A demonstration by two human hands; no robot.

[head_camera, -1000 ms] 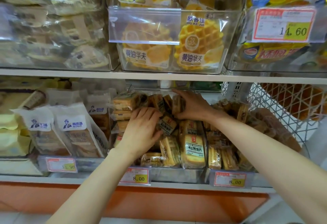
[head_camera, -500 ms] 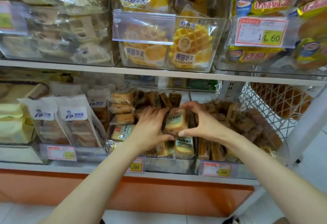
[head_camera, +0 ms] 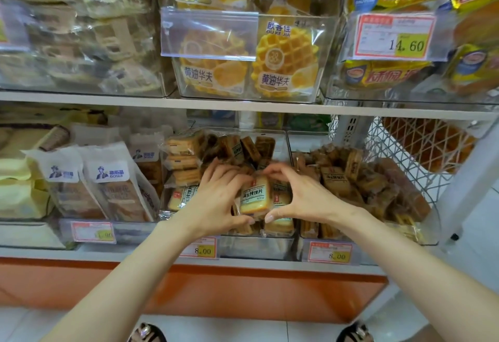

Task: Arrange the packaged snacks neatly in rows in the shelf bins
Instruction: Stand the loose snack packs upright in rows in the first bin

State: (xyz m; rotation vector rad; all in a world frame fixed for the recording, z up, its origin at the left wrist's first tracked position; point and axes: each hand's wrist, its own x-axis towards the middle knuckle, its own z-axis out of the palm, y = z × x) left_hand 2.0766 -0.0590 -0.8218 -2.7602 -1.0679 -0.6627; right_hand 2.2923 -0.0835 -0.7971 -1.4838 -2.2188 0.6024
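A small clear-wrapped pack of yellow toast slices point(head_camera: 255, 197) stands upright over the middle clear bin point(head_camera: 256, 247) on the lower shelf. My left hand point(head_camera: 216, 201) grips its left side and my right hand point(head_camera: 299, 195) grips its right side, thumbs under it. Around it the bin holds several similar packs: some stacked flat at the back left point(head_camera: 183, 158), darker ones standing at the back point(head_camera: 251, 147), others lying at the front point(head_camera: 279, 226). My hands hide the packs beneath them.
A second clear bin of brown snack packs point(head_camera: 364, 179) sits right of it, with a white wire basket point(head_camera: 405, 147) beyond. White bread bags point(head_camera: 108, 185) stand on the left. Waffle packs point(head_camera: 283, 63) fill the upper shelf. Price tags point(head_camera: 201, 249) line the shelf edge.
My right hand came forward from the back of the bin, both hands closed round one toast pack and lifted it upright. The camera drew nearer.
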